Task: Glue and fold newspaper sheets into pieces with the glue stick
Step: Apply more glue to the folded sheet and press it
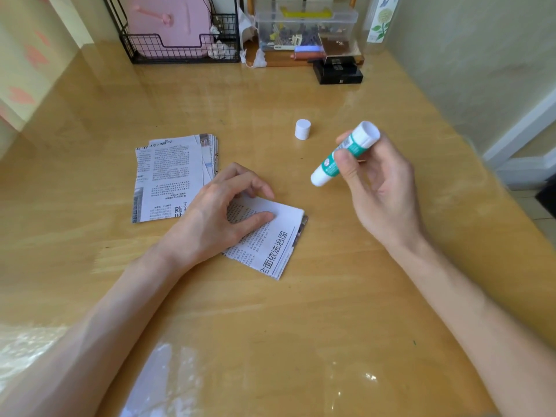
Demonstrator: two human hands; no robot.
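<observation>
Glossy yellow-wood tabletop (301, 326) fills the view, with a black wire rack (183, 46) and a clear plastic box (307, 25) along its far edge at 12 o'clock. Near the middle lies a folded newspaper piece (270, 242). The left hand (222, 212) rests on it, thumb laid flat across the print and the arched fingertips pressing its far edge; nothing is gripped. At 10 o'clock from that piece, just beside the left hand, sits a stack of newspaper sheets (168, 179). The right hand (382, 188), at 2 o'clock from the piece, pinches the uncapped glue stick (346, 153) between thumb and curled fingers. The stick is tilted, its ends pointing to 1 and 7 o'clock, apart from the paper. Its white cap (302, 129) stands upright at 12 o'clock, near the stick.
</observation>
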